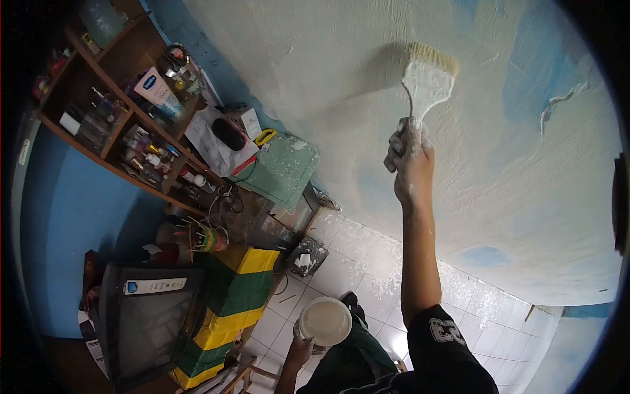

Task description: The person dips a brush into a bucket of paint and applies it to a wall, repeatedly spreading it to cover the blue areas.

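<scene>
My right hand (pixel 411 152) is closed round the handle of a wide paintbrush (pixel 430 85), raised against the wall. White paint coats the brush's body, and its pale bristles point up at the wall surface. Paint smears cover the fingers too. Low in the view, my left hand (pixel 300 347) grips the side of a round tub (pixel 326 321) holding a whitish liquid. The wall (pixel 341 144) is mostly covered in a streaky off-white coat, with blue patches (pixel 535 59) showing through at the upper right.
A wooden shelf (pixel 108 154) full of bottles and tubes stands at the left. Below it are a green paint-spattered lid (pixel 282 169), an old television (pixel 154 322) and a green-and-yellow cloth (pixel 230 295). White splatter (pixel 380 259) lies on the tiled floor (pixel 279 328) along the wall.
</scene>
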Available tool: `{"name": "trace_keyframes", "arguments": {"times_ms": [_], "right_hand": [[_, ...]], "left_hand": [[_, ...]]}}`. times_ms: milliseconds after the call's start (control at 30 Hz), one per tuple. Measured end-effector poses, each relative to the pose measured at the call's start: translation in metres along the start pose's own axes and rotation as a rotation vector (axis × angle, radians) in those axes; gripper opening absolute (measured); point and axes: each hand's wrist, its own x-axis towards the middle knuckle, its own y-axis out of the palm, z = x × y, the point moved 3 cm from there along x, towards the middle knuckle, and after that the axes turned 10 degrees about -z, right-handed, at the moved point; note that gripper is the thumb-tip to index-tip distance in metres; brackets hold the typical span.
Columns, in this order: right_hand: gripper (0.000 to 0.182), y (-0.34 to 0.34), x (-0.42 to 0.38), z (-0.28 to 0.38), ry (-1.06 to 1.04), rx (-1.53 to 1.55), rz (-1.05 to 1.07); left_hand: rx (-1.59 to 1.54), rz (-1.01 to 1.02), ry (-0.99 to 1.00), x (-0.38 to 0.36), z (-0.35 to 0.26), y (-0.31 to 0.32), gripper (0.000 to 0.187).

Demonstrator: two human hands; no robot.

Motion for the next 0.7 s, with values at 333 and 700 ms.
{"name": "trace_keyframes", "arguments": {"times_ms": [333,700], "right_hand": [[0.027,-0.136,0.007,-0.313,-0.152,-0.731,-0.201],[0.023,-0.119,-0.011,-0.269,0.579,-0.071,-0.063]], "left_hand": [[0.098,0.065,0.261,0.054,-0.045,0.042,0.066],[0.113,0.028,0.201,0.079,-0.077,0.072,0.058]]}}
